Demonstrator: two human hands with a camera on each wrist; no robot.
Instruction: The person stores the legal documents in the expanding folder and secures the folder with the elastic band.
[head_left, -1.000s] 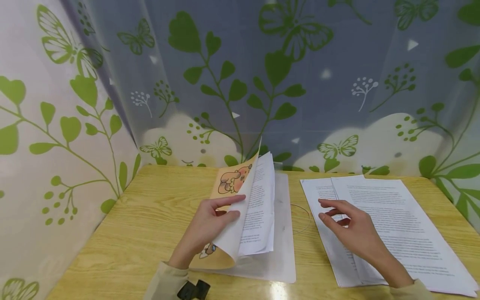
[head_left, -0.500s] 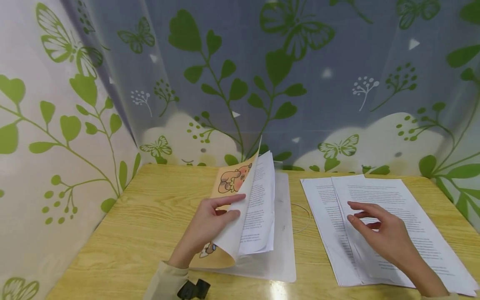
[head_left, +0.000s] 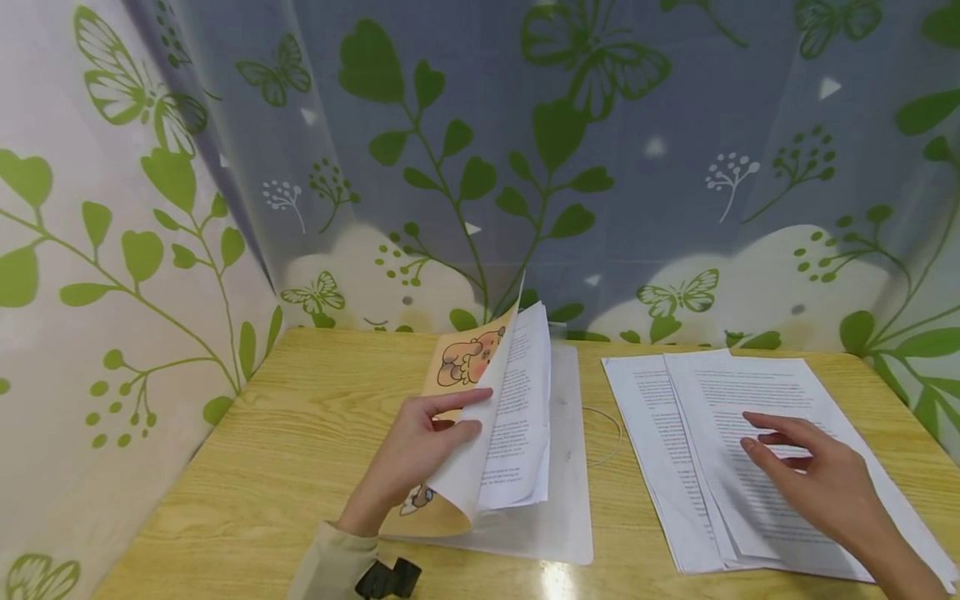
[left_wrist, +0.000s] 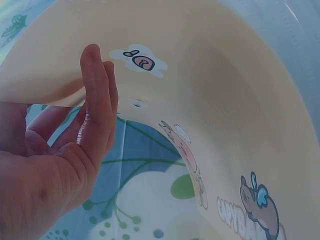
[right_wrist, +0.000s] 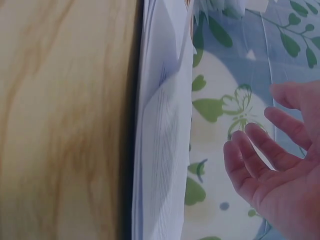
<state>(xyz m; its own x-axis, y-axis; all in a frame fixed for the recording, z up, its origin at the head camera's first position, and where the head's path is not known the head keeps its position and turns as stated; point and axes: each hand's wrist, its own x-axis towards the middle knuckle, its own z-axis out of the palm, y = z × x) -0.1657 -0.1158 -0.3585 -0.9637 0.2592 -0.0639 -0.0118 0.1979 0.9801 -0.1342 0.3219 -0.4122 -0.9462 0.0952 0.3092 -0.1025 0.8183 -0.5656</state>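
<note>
My left hand [head_left: 420,446] pinches the bent-back front cover of a folder between thumb and fingers. The cover [head_left: 468,354] is orange-yellow with capybara cartoons outside and pale inside; in the left wrist view the cover [left_wrist: 200,75] curves over the hand. Printed sheets [head_left: 521,417] lie inside the folder, over its translucent back [head_left: 566,467]. My right hand [head_left: 825,475] holds nothing and hovers above a stack of printed papers [head_left: 795,392], fingers loosely bent. In the right wrist view the right hand [right_wrist: 280,160] appears beside the edge of the paper stack [right_wrist: 162,150].
The wooden table [head_left: 285,458] bears both the folder and the papers. A thin elastic loop [head_left: 619,433] sticks out at the folder's right side. Behind the table hangs a leaf-and-butterfly patterned curtain [head_left: 645,200]. A small black object [head_left: 387,579] sits by the left sleeve.
My right hand has moved to the right, from the left edge of the paper stack to over its middle. The left hand and the folder cover have stayed in place.
</note>
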